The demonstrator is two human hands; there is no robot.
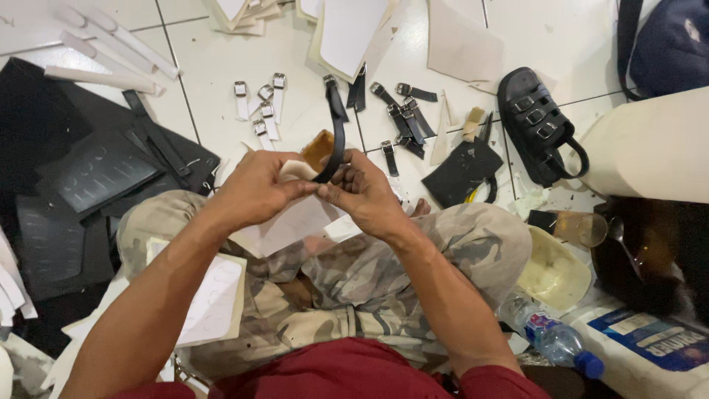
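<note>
Left hand pinching pale sole piece; right hand fingers clamped on black strap. Strap apparently mid-attachment; loose buckled straps unused; finished sandal aside.

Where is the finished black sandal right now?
In the head view, the black sandal lies on the white tiled floor at upper right, beyond the right hand, beside the loose black buckle straps.
</note>
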